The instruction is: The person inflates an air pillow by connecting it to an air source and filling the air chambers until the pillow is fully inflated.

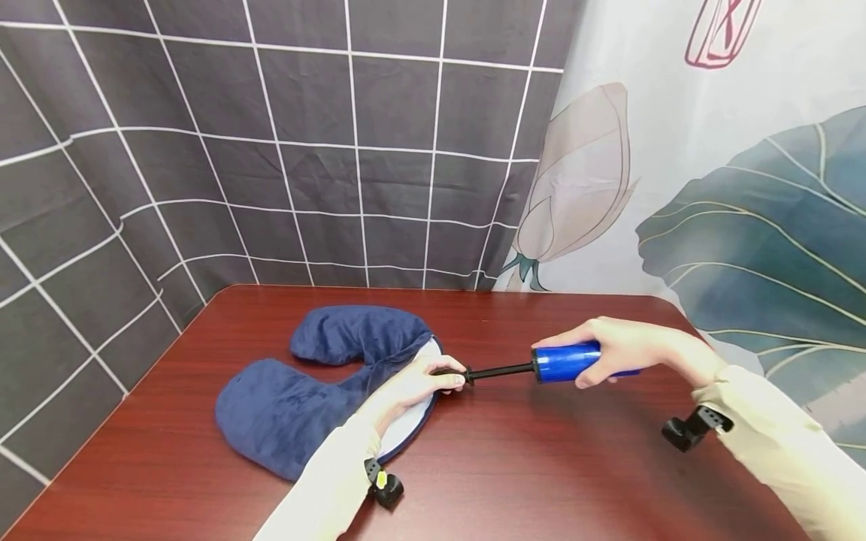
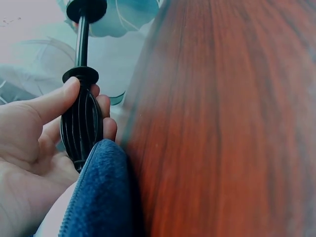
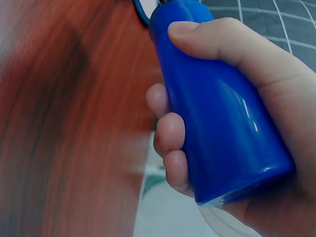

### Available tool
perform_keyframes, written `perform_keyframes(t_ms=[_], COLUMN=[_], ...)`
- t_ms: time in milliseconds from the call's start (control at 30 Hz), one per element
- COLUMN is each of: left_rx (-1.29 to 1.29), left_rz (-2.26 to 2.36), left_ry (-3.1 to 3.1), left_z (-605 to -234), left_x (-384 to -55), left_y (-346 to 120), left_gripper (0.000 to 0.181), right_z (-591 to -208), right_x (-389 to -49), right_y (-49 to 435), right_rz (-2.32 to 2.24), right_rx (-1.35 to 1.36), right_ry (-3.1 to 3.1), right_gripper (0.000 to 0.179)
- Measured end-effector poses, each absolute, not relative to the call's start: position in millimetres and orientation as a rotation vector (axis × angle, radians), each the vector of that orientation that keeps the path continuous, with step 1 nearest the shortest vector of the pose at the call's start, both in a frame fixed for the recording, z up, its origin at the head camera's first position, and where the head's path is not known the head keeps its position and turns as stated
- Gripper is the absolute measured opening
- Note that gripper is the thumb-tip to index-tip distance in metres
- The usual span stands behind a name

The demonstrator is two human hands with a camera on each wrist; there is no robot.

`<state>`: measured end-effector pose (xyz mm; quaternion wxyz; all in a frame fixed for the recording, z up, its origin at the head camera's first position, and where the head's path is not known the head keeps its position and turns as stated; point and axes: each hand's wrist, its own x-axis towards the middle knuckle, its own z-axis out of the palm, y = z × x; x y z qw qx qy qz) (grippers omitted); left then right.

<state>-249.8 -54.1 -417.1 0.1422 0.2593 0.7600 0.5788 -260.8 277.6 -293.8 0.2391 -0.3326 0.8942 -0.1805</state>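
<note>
A hand pump is stretched out level above the table, its blue barrel (image 1: 564,363) on the right and its thin black rod (image 1: 502,371) drawn out to the left. My right hand (image 1: 625,346) wraps round the barrel, thumb along its side in the right wrist view. At the other end my left hand (image 1: 413,387) grips the ribbed black handle (image 2: 81,123), with the thumb near its collar. Under the left forearm lies a navy U-shaped neck pillow (image 1: 271,409), a white part (image 1: 409,428) showing along its curved right edge. A zipper (image 2: 74,202) runs along the blue fabric.
The reddish-brown wooden table (image 1: 528,466) bears the pillow on its left half. Behind it hangs a dark grey curtain (image 1: 392,180) with white grid lines, beside a white one (image 1: 663,150) with flower and leaf prints. Each sleeve carries a small black wrist camera (image 1: 686,432).
</note>
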Motion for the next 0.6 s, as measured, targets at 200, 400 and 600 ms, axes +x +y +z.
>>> perform_keyframes(t_ms=[200,400,600], left_rx=[0.776,0.725,0.745], left_rz=[1.654,1.673,1.669], left_ry=[2.206,2.202,2.204], left_z=[-416.4,-418.3,-419.8], left_x=[-249.7,-250.4,-251.0], left_y=[-53.0,-52.7,-54.2], left_gripper=[0.023,0.023,0.023], right_z=[-287.5,-286.5,-290.7], right_x=[-253.0,-242.1,-233.3], right_y=[285.9,273.4,260.1], right_rz=[-0.471,-0.022,0.13], right_rx=[-0.942,-1.053,-1.099], right_ry=[2.478,2.765,2.837], right_gripper=[0.067,0.061,0.063])
